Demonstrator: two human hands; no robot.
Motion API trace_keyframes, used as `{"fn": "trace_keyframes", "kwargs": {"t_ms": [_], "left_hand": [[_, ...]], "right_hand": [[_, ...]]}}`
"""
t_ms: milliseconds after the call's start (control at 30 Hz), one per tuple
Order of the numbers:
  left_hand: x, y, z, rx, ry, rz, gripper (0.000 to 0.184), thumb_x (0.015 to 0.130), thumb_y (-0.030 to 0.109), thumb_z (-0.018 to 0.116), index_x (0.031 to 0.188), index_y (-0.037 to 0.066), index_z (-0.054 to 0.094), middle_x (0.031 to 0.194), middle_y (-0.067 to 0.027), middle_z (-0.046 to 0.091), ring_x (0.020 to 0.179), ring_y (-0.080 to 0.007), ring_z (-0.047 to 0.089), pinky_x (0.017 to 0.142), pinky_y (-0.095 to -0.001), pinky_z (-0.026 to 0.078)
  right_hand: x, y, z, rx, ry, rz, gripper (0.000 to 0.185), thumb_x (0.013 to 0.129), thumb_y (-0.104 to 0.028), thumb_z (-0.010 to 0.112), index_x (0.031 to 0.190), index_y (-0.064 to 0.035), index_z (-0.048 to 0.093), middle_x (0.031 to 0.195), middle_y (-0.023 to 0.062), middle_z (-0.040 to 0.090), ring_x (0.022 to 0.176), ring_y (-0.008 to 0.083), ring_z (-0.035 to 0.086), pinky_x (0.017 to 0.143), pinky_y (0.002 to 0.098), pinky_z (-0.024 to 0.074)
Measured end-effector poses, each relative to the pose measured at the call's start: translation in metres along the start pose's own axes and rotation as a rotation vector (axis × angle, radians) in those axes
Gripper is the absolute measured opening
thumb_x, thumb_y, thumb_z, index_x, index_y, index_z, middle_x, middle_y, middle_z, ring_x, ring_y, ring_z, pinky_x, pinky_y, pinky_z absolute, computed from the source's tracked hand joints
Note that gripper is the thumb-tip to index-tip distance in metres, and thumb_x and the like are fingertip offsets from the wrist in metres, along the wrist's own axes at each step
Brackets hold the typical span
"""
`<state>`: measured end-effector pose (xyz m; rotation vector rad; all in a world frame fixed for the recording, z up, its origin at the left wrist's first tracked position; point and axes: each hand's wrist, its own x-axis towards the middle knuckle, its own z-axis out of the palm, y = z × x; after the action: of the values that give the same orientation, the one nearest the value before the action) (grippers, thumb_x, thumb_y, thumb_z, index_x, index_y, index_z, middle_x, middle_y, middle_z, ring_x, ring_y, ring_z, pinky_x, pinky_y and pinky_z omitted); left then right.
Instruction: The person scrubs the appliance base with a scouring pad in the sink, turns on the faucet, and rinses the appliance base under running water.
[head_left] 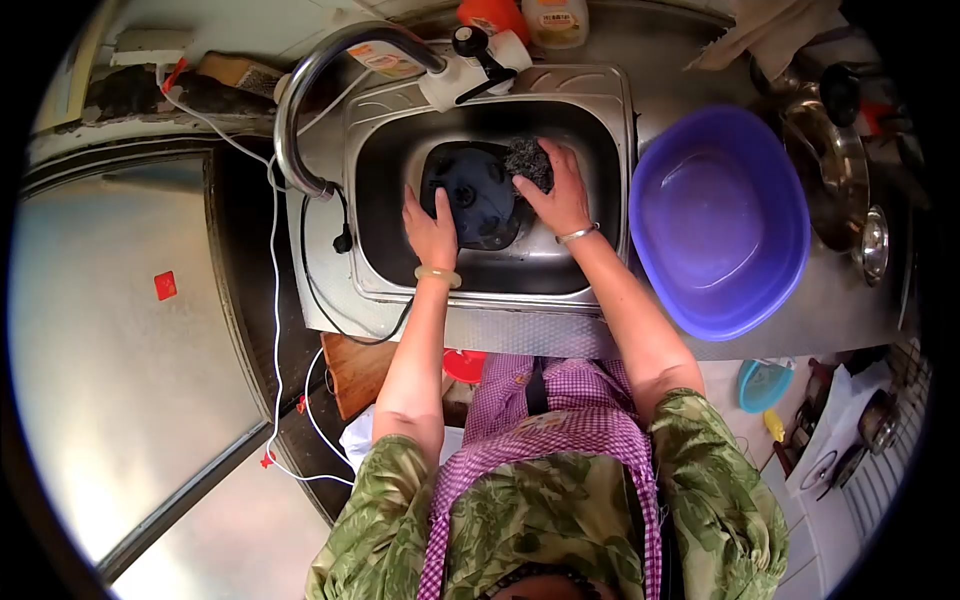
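In the steel sink (368, 262) lies a dark, rounded plate-like part (482, 200) with a raised round centre and small knobs or holes; its exact kind is unclear. My left hand (432, 236) is at its left edge, thumb over the dark surface and fingers along the outer side, seemingly gripping the edge. A grey steel wool scourer (527, 162) sits over the part's upper right side. Curled around that scourer are the thumb and fingers of my right hand (562, 196).
A chrome faucet (290, 130) arches over the sink's left side. Beside the sink stands a purple basin (715, 215), with metal pans (835, 170) farther right. Bottles (556, 24) stand behind. A black cord (345, 242) hangs over the counter's left side.
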<state>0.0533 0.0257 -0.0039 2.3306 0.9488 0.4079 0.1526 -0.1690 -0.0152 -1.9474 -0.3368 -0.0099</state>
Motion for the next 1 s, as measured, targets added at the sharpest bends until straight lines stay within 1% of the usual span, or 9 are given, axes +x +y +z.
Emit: {"fn": "trace_keyframes", "kwargs": {"t_ms": [67, 200, 333, 467, 533, 633, 733, 833, 1000], "left_hand": [[0.006, 0.003, 0.013, -0.014, 0.016, -0.034, 0.064, 0.100, 0.043, 0.055, 0.142, -0.005, 0.048, 0.136, -0.0311, 0.055, 0.125, -0.0463, 0.052, 0.107, -0.0471, 0.041], [0.004, -0.005, 0.023, 0.064, 0.138, 0.048, 0.054, 0.102, 0.039, 0.054, 0.134, -0.003, 0.058, 0.122, -0.0281, 0.064, 0.113, -0.0453, 0.061, 0.099, -0.0457, 0.047], [0.005, -0.012, 0.030, 0.044, 0.199, 0.071, 0.052, 0.101, 0.037, 0.056, 0.134, -0.002, 0.059, 0.124, -0.0274, 0.064, 0.114, -0.0444, 0.061, 0.098, -0.0454, 0.047], [0.002, -0.011, 0.028, 0.021, 0.212, 0.053, 0.050, 0.099, 0.034, 0.060, 0.134, -0.001, 0.059, 0.124, -0.0267, 0.064, 0.114, -0.0436, 0.061, 0.099, -0.0448, 0.047], [0.004, -0.008, 0.028, 0.011, 0.218, 0.051, 0.049, 0.098, 0.033, 0.062, 0.134, -0.001, 0.060, 0.124, -0.0262, 0.064, 0.114, -0.0431, 0.061, 0.099, -0.0446, 0.047], [0.001, -0.004, 0.029, -0.004, 0.215, 0.029, 0.050, 0.098, 0.034, 0.063, 0.134, 0.000, 0.060, 0.126, -0.0254, 0.064, 0.115, -0.0430, 0.060, 0.100, -0.0453, 0.046], [0.002, -0.006, 0.027, -0.040, 0.171, 0.021, 0.052, 0.096, 0.035, 0.064, 0.136, 0.002, 0.058, 0.130, -0.0247, 0.062, 0.118, -0.0435, 0.058, 0.102, -0.0472, 0.044], [0.002, -0.007, 0.027, -0.062, 0.167, 0.011, 0.052, 0.096, 0.034, 0.065, 0.136, 0.002, 0.059, 0.129, -0.0242, 0.062, 0.116, -0.0438, 0.059, 0.100, -0.0471, 0.046], [0.004, -0.006, 0.029, -0.056, 0.193, 0.034, 0.048, 0.096, 0.033, 0.066, 0.133, 0.002, 0.061, 0.126, -0.0236, 0.065, 0.113, -0.0420, 0.063, 0.097, -0.0448, 0.048]], "right_hand": [[-0.002, -0.007, 0.005, -0.016, 0.078, -0.085, 0.063, 0.080, -0.025, 0.076, 0.137, -0.0104, 0.054, 0.125, 0.0200, 0.057, 0.117, 0.0390, 0.055, 0.100, 0.0449, 0.0469], [0.007, -0.012, 0.028, -0.019, 0.111, 0.010, 0.052, 0.079, -0.021, 0.077, 0.128, -0.0144, 0.061, 0.112, 0.0175, 0.056, 0.104, 0.0387, 0.058, 0.090, 0.0455, 0.0500], [0.057, -0.001, 0.050, -0.054, -0.035, -0.041, 0.036, 0.080, -0.018, 0.075, 0.114, -0.0121, 0.064, 0.105, 0.0153, 0.057, 0.100, 0.0381, 0.060, 0.085, 0.0452, 0.0507], [0.068, -0.007, 0.052, -0.118, -0.059, 0.057, 0.029, 0.082, -0.017, 0.074, 0.110, -0.0116, 0.066, 0.105, 0.0157, 0.057, 0.099, 0.0388, 0.061, 0.083, 0.0471, 0.0514], [0.015, -0.015, 0.039, -0.076, 0.116, 0.023, 0.029, 0.084, -0.021, 0.073, 0.111, -0.0114, 0.066, 0.107, 0.0171, 0.057, 0.100, 0.0393, 0.061, 0.082, 0.0483, 0.0516], [-0.049, -0.025, 0.034, -0.069, 0.129, 0.182, 0.031, 0.087, -0.023, 0.071, 0.115, -0.0114, 0.065, 0.109, 0.0182, 0.056, 0.102, 0.0407, 0.061, 0.083, 0.0486, 0.0516], [0.007, -0.017, 0.042, -0.170, 0.179, 0.234, 0.030, 0.090, -0.026, 0.068, 0.116, -0.0112, 0.064, 0.114, 0.0166, 0.057, 0.103, 0.0413, 0.061, 0.083, 0.0473, 0.0517], [0.059, -0.004, 0.046, -0.194, -0.024, 0.157, 0.027, 0.091, -0.024, 0.067, 0.115, -0.0116, 0.064, 0.114, 0.0177, 0.057, 0.102, 0.0427, 0.061, 0.081, 0.0488, 0.0517], [-0.074, -0.039, 0.036, -0.146, 0.086, 0.125, 0.030, 0.093, -0.023, 0.064, 0.118, -0.0056, 0.062, 0.115, 0.0205, 0.055, 0.102, 0.0442, 0.060, 0.084, 0.0503, 0.0515]]}}
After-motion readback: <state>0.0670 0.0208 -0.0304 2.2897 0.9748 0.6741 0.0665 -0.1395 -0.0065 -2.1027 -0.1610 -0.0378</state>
